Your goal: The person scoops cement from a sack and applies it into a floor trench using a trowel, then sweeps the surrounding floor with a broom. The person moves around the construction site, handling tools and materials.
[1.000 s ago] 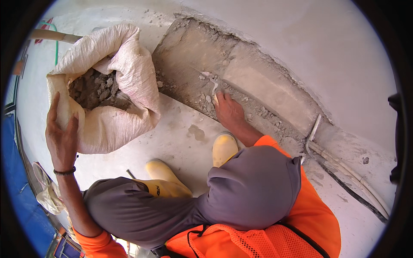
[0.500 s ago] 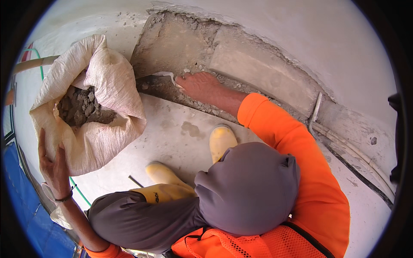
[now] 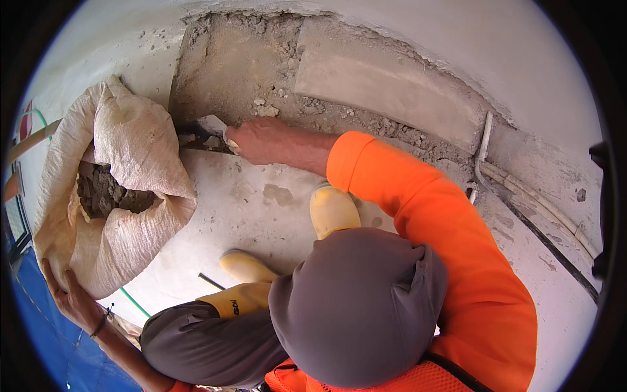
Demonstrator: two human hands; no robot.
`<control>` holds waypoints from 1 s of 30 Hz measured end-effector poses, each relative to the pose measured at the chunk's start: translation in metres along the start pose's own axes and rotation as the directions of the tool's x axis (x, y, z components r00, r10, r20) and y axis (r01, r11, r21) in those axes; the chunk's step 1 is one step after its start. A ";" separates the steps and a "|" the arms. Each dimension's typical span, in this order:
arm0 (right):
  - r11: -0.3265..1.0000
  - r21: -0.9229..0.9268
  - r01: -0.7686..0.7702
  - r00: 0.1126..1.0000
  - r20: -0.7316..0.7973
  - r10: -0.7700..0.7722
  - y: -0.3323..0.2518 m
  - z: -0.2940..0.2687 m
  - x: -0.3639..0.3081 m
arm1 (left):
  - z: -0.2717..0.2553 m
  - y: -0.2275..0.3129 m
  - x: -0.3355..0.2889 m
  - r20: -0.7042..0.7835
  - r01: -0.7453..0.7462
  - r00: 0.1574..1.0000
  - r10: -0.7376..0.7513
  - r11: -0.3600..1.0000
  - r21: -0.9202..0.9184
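My right hand [image 3: 256, 140] is closed round the handle of a small trowel, with its arm in an orange sleeve. The trowel's grey blade [image 3: 213, 124] lies low in the broken strip of floor, among rubble [image 3: 211, 142], and its tip is hard to make out. To the left stands a whitish woven sack [image 3: 134, 134], its mouth rolled open. Grey chunks of rubble [image 3: 111, 191] fill the part of it that shows. At the sack's near left side my left hand [image 3: 77, 306] grips the cloth, with some fingers hidden behind it.
Yellow boots [image 3: 333, 210] stand on the pale floor slab [image 3: 277, 222]. Along the wall runs the dug-out strip with a bare slab [image 3: 385, 85]. Pipes [image 3: 522, 189] and a black cable [image 3: 555, 251] lie at right. Blue sheeting [image 3: 46, 326] is at lower left.
My right hand has come left toward the sack with the trowel, whose blade now shows more broadly. My left hand stays at the sack. The view has shifted somewhat.
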State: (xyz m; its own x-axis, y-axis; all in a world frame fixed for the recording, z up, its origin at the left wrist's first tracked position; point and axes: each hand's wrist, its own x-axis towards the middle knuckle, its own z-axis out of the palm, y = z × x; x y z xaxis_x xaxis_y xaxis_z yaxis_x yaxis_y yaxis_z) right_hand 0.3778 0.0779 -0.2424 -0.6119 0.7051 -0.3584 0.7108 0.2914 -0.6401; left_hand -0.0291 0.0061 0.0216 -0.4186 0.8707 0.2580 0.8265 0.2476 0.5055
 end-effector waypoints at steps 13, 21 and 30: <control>0.608 -0.787 0.100 0.967 -0.069 -0.247 -0.027 -0.031 0.024 | 0.009 0.013 -0.001 0.014 0.024 1.000 -0.023 0.994 -0.108; 0.316 -0.848 0.426 0.892 0.453 0.013 -0.019 -0.065 -0.056 | 0.000 0.010 -0.010 0.049 0.004 0.999 0.002 0.993 -0.120; 0.824 -0.443 -0.352 0.932 -0.243 0.268 0.052 -0.041 -0.135 | 0.004 0.005 -0.009 0.119 -0.094 0.988 0.102 0.993 -0.072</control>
State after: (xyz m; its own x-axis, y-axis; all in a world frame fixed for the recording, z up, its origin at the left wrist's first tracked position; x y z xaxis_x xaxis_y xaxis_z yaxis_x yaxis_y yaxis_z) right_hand 0.5115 0.0248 -0.2000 -0.2961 0.8924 -0.3406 0.9551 0.2785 -0.1005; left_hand -0.0197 0.0008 0.0188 -0.2845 0.9358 0.2084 0.8330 0.1337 0.5369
